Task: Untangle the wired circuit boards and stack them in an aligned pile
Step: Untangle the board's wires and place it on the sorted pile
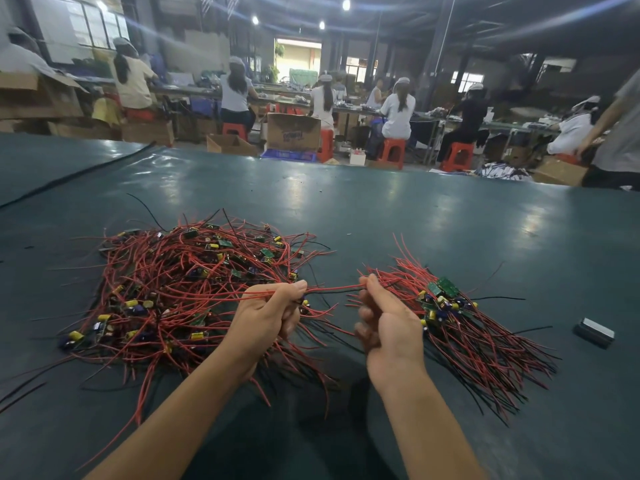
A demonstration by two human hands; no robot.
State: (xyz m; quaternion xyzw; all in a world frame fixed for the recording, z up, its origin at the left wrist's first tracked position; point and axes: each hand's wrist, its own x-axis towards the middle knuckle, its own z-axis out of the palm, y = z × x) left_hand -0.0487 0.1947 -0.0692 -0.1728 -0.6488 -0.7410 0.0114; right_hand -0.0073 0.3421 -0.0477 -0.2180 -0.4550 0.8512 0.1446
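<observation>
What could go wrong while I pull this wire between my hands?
The wire stretched between left hand and right hand looks taut; pulling harder could strain where it joins its board. Several red leads from the tangled heap run through the left hand's grip, so neighbouring boards may drag along. The right hand sits close to the sorted stack; a jerk could knock it askew.

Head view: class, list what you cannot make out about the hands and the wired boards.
Head view throughout:
- What the left hand holds in its grip besides wires: curled fingers hide it.
- Board count in the tangled heap: buried under red wires.
- Board count in the aligned pile: small, overlapping.
- What the grey block is: too small.
</observation>
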